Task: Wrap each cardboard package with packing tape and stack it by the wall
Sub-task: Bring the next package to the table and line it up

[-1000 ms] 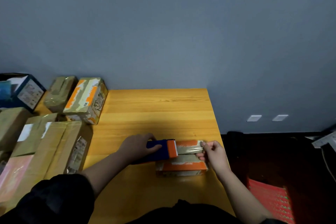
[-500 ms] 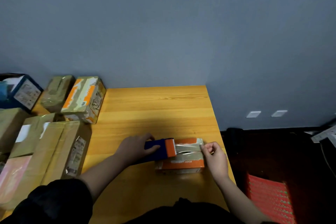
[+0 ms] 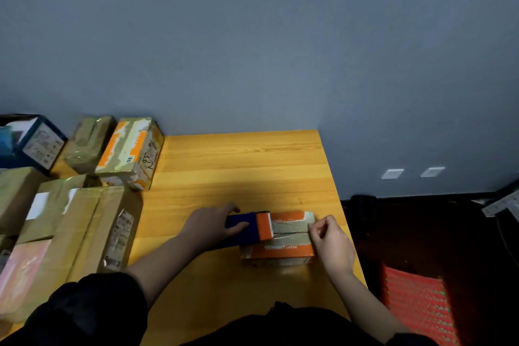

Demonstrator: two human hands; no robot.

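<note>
The tape dispenser (image 3: 247, 229) is held by the left hand (image 3: 209, 226), whose fingers are curled around its blue body, and its orange head is laid on the top of the package (image 3: 280, 253). The free end of the tape strip (image 3: 289, 226) is pinched between thumb and fingers of the right hand (image 3: 330, 244) at the right edge of the package. The strip is stretched between the two grips along the top face. The package, a small flat cardboard box with orange print, is lying on the desk (image 3: 238, 166) near its right front corner, well apart from the wall (image 3: 252, 50). It is judged to be light and rather stiff, so it may slide when the tape is pulled; it is best pressed from above or taken by its short ends. Other boxes (image 3: 132, 149), already taped, are stacked at the left side, near the wall
</note>
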